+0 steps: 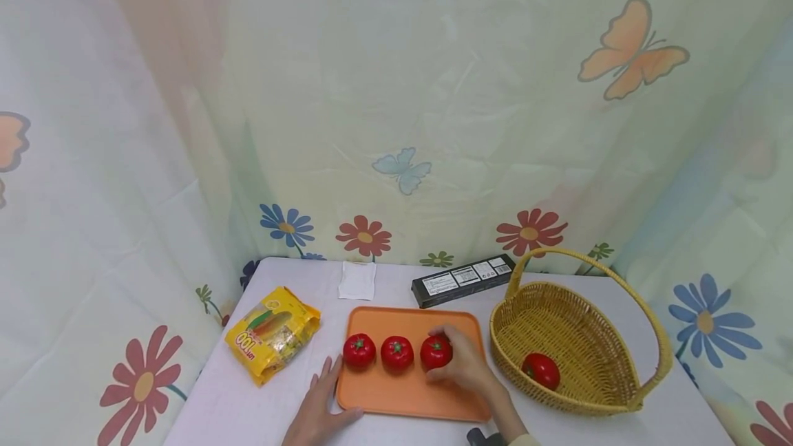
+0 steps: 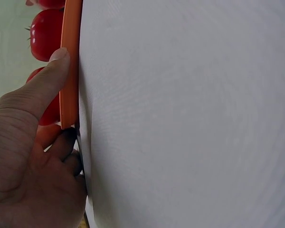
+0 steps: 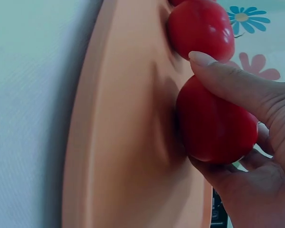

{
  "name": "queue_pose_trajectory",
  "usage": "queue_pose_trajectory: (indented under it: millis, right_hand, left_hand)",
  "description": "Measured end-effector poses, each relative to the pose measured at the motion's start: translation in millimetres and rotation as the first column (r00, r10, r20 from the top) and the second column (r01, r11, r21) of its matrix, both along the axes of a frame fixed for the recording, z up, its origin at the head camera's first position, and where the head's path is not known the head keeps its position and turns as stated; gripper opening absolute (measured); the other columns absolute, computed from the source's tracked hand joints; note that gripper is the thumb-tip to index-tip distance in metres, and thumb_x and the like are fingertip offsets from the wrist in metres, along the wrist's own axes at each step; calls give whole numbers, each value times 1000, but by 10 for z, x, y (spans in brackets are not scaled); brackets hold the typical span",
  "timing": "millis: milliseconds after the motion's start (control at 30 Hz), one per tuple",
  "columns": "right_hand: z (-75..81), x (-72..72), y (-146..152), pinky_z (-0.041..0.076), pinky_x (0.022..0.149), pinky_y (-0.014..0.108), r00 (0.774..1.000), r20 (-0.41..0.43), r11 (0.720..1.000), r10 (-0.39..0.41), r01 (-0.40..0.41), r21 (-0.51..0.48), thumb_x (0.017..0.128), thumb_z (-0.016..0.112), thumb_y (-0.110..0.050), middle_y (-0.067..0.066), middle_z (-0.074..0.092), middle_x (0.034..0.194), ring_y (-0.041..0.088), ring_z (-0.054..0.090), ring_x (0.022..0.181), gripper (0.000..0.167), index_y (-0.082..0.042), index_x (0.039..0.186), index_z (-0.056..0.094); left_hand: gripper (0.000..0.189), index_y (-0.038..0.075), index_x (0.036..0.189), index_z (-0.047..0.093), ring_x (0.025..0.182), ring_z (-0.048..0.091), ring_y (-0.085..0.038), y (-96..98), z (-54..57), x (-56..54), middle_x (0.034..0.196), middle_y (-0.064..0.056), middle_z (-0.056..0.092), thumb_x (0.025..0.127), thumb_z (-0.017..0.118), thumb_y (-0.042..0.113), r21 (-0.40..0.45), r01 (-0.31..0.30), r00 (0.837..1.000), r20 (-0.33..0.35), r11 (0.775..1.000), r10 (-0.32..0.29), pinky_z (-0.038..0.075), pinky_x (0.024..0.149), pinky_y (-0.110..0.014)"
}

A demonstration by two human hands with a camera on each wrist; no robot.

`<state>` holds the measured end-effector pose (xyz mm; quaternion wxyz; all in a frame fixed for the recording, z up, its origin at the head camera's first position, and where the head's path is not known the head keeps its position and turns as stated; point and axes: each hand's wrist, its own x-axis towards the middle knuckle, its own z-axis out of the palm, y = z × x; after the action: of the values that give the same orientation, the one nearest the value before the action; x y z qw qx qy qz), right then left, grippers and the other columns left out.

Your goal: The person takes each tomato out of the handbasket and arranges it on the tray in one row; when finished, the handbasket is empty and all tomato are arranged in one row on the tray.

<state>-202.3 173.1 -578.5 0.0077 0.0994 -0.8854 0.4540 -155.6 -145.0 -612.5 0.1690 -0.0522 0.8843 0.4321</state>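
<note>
An orange tray [image 1: 409,402] bears three red tomatoes in a row: the left tomato [image 1: 359,351], the middle tomato [image 1: 397,354] and the right tomato [image 1: 436,352]. My right hand [image 1: 464,365] grips the right tomato from its right side. In the right wrist view, thumb and fingers lie on opposite sides of that tomato [image 3: 216,123], close over the tray. At the tray's front left corner, my left hand [image 1: 321,410] lies with extended fingers along the left edge. Its thumb [image 2: 52,76] rests against the front rim in the left wrist view.
A wicker basket [image 1: 582,325] with a tall handle stands right of the tray, one tomato [image 1: 542,370] inside. On the left lies a yellow snack bag [image 1: 272,336]. Behind the tray are a white packet [image 1: 357,281] and a long black box [image 1: 464,281]. A patterned curtain [image 1: 396,109] hangs behind the table.
</note>
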Motion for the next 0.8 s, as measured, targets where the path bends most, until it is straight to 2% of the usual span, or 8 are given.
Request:
queue_pose_trajectory:
  millis: [333, 500, 800]
  right_hand:
    - [-70, 3, -49, 57, 109, 59, 996, -92, 996, 20, -12, 89, 58, 108, -12, 2, 63, 121, 31, 64, 119, 77, -7, 124, 69]
    - [-75, 8, -68, 56, 110, 61, 995, -96, 995, 12, -2, 99, 58, 108, -14, 0, 59, 119, 31, 63, 120, 76, -8, 123, 69]
    - [-111, -31, -95, 55, 113, 57, 997, -78, 995, 8, 0, 104, 58, 109, -16, 1, 57, 122, 29, 62, 123, 77, -8, 123, 66]
  left_hand:
    - [114, 15, 170, 36, 156, 17, -63, 9, 20, 15, 176, -24, 26, 77, 97, 44, 2, -2, 1000, -8, 1000, 2, 24, 120, -83]
    - [114, 16, 170, 36, 156, 16, -63, 13, 30, 17, 176, -23, 25, 77, 97, 44, 5, -12, 1000, -3, 1000, 12, 24, 120, -83]
    - [115, 16, 170, 36, 156, 16, -63, 9, 24, 13, 176, -23, 25, 77, 97, 44, 6, 5, 1000, -14, 1000, -5, 23, 120, -83]
